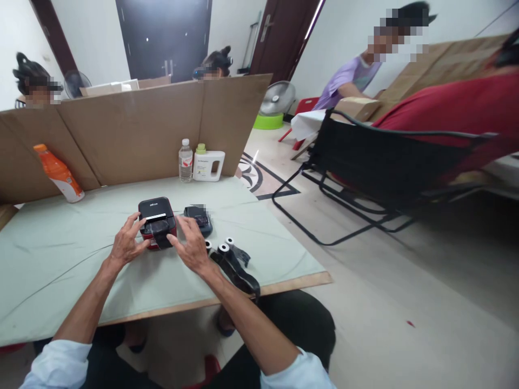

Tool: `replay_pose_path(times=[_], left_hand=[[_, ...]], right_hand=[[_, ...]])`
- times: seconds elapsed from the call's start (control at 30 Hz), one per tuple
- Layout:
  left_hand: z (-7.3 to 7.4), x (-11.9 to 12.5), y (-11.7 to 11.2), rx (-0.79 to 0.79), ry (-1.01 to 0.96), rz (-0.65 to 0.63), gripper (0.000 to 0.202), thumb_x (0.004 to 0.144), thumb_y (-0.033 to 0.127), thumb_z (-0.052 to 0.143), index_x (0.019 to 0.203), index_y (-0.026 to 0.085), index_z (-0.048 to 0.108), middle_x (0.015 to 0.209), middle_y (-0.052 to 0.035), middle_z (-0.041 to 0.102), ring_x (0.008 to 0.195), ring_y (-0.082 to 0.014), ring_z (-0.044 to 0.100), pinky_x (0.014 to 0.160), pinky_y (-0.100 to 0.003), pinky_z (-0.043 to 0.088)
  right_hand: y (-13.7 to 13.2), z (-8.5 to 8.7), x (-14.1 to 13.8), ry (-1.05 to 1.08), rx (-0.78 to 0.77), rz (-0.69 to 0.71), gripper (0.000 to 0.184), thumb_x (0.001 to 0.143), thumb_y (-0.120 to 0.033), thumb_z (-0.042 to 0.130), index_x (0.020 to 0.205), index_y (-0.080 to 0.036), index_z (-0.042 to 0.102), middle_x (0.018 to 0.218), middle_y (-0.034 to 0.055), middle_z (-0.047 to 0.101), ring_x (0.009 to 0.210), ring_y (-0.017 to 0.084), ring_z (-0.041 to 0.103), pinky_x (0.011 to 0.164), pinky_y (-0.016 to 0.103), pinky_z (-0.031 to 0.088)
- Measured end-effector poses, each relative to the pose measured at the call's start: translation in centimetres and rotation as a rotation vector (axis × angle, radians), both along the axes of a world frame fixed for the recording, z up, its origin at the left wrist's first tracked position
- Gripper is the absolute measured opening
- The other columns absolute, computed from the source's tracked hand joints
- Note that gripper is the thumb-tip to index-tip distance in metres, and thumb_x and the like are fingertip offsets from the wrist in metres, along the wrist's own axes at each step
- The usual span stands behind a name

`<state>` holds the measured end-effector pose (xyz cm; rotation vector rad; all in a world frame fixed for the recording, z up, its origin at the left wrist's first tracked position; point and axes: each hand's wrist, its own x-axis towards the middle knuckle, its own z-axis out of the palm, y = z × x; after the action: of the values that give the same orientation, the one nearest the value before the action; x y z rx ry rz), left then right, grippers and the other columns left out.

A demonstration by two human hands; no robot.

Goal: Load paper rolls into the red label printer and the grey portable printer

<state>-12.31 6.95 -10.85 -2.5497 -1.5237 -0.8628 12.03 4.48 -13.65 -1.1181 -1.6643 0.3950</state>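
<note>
A small black and red label printer [155,208] sits on the cloth-covered table in front of me. A dark strip [162,237] hangs from its front. At the printer's left side is my left hand [126,243], fingers apart, the fingertips at the edge of the lid and the thumb near the front. My right hand [191,246] is on the other side with spread fingers; its thumb is by the dark strip. Whether the thumb presses on the strip I cannot tell. Just beyond my right hand lies a dark handheld device [198,217], its screen partly blurred.
Black rolls with white cores [224,248] trail dark strips near the table's front edge. An orange bottle [59,173], a water bottle [185,162] and a white jug [208,166] stand along the cardboard partition [138,127]. Other people sit beyond it and at right, by a black folding chair [385,173].
</note>
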Motion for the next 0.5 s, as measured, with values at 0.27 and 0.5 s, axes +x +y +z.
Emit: replay_pose_path(times=[0.27, 0.5], left_hand=[[-0.7, 0.2, 0.1, -0.016, -0.035, 0.016, 0.061, 0.079, 0.029, 0.075, 0.137, 0.023, 0.058, 0.157, -0.0149, 0.048, 0.14, -0.0327, 0.055, 0.11, -0.048, 0.055], [-0.4, 0.5, -0.4, -0.113, -0.059, 0.071, 0.062, 0.081, 0.029, 0.071, 0.141, 0.023, 0.057, 0.163, -0.0151, 0.042, 0.135, -0.0328, 0.06, 0.106, -0.047, 0.058]], right_hand=[[3.0, 2.3, -0.5, -0.433, -0.158, -0.024, 0.049, 0.103, -0.047, 0.056, 0.143, -0.019, 0.063, 0.145, 0.0152, 0.06, 0.126, 0.029, 0.061, 0.107, 0.042, 0.051], [2.7, 2.7, -0.6, -0.463, -0.215, 0.004, 0.05, 0.104, -0.048, 0.055, 0.145, -0.022, 0.06, 0.151, 0.0139, 0.058, 0.135, 0.028, 0.058, 0.11, 0.041, 0.05]])
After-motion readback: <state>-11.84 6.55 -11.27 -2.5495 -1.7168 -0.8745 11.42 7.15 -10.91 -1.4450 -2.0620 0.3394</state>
